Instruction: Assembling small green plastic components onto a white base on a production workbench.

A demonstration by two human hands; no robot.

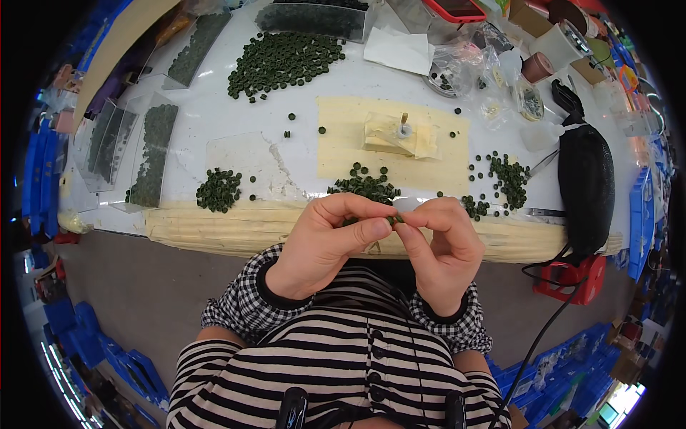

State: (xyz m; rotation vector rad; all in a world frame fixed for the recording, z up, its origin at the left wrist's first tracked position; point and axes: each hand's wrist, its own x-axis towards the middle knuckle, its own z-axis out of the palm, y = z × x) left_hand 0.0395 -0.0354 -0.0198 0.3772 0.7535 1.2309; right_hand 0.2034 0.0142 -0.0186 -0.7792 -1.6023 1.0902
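Both hands meet over the table's front edge. Between the thumb and forefinger of my left hand [321, 242] is a small dark green round piece [395, 220], partly covered by the fingertips. My right hand [446, 247] pinches at the same spot, its thumb and forefinger touching the piece. Just beyond the fingers lies a pile of similar green pieces [364, 183]. Behind it, a tape-wrapped block [386, 134] with a short upright brass-coloured pin [404, 118] sits on a yellow taped patch [339, 154].
Smaller piles lie left [219, 190] and right [509, 179]; a large heap [282, 63] is farther back. Clear trays [153, 154] of pieces stand at the left. A black padded bag-like object [587, 182], plastic bags [464, 64], a white paper [397, 50] and a red-cased phone [457, 8] occupy the right and back.
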